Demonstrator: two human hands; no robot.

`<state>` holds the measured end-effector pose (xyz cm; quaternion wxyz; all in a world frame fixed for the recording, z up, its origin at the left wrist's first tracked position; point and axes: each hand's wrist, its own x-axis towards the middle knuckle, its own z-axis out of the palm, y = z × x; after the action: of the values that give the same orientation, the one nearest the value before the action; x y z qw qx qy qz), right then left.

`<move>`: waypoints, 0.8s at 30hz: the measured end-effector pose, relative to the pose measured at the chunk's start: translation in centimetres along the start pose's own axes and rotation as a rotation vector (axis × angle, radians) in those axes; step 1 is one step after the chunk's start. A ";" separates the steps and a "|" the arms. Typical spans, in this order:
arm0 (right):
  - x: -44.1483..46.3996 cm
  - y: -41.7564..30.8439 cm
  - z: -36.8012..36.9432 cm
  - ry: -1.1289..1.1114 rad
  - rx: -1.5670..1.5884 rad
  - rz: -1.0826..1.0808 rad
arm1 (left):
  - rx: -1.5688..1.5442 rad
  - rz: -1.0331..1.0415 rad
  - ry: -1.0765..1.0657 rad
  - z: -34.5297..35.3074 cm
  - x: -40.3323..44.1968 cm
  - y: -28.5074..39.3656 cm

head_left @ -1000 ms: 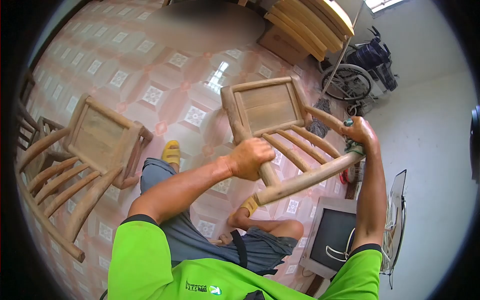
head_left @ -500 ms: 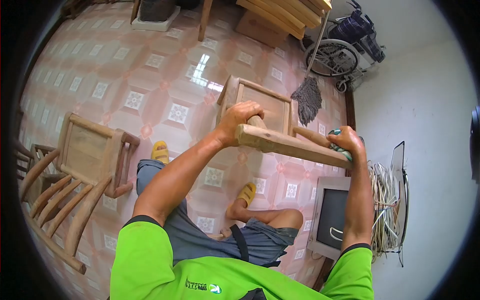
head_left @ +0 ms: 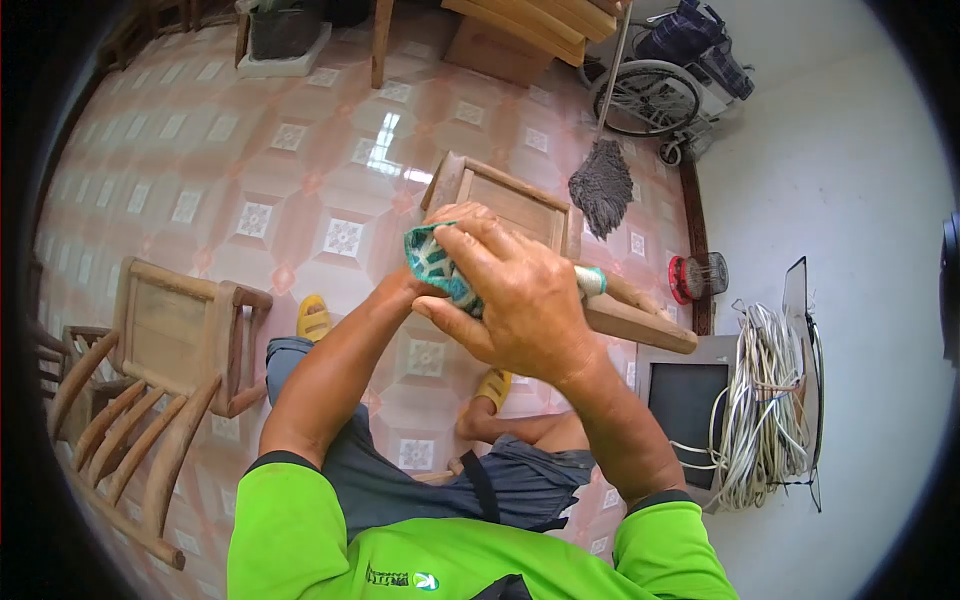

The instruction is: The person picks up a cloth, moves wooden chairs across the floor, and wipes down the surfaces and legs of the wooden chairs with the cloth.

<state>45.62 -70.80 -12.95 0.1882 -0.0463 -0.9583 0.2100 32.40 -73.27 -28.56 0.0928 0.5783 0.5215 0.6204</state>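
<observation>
A wooden chair [head_left: 515, 205] is tipped in front of me, its top rail [head_left: 645, 325] nearest and reaching out to the right. My right hand [head_left: 525, 285] presses a green and white patterned cloth [head_left: 432, 262] at the left end of that rail, its fingers bent over the cloth. Behind it my left hand [head_left: 462, 212] is closed round the chair frame, mostly covered by the right hand and the cloth. The part it grips is hidden.
A second wooden chair [head_left: 165, 330] lies at the left. A mop [head_left: 602, 188], a wheelchair [head_left: 650, 97] and a red-rimmed basket [head_left: 690, 278] are at the right. Coiled cable [head_left: 765, 410] hangs by an old television [head_left: 685, 405]. Yellow boards [head_left: 535, 25] are stacked at the back.
My right hand has slid the cloth along the rail from the right end to the left end, beside my left hand. The chair has tilted so its top rail faces me.
</observation>
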 end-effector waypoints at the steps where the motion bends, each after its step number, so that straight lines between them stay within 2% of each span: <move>1: -0.6 -0.6 0.0 -0.031 -0.180 0.022 | 0.164 0.025 -0.049 -0.3 0.2 0.5; 4: -4.3 1.1 -2.4 -0.025 -0.260 0.151 | 0.121 0.047 -0.059 -0.4 0.1 0.3; 6: -8.6 3.8 -4.5 0.047 -0.359 0.190 | 0.116 0.039 -0.075 -0.3 0.1 0.2; 8: -13.5 7.4 -6.3 0.196 -0.462 0.161 | 0.095 -0.062 -0.056 0.1 0.0 0.0; 10: -17.0 9.4 -8.7 0.209 -0.497 0.205 | 0.101 -0.045 -0.042 0.4 -0.1 -0.3; 12: -17.3 8.7 -9.1 0.231 -0.524 0.255 | 0.115 -0.026 -0.037 0.6 -0.2 -0.5; 17: -15.1 7.8 -9.1 0.127 -0.441 0.266 | 0.073 -0.011 -0.010 0.7 0.0 -0.9; 18: -14.4 8.1 -8.4 0.167 -0.432 0.193 | 0.079 -0.009 -0.018 0.7 0.1 -0.8; 21: -10.7 5.7 -5.6 0.126 -0.408 0.181 | 0.090 -0.010 -0.006 0.8 0.2 -0.3; 24: -5.9 2.4 -0.8 0.236 -0.355 0.100 | 0.058 -0.023 -0.007 0.8 0.1 -0.6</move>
<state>51.43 -69.26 -15.28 0.2771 -0.1506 -0.9481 0.0400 32.70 -72.55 -29.12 0.0847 0.5769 0.5456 0.6019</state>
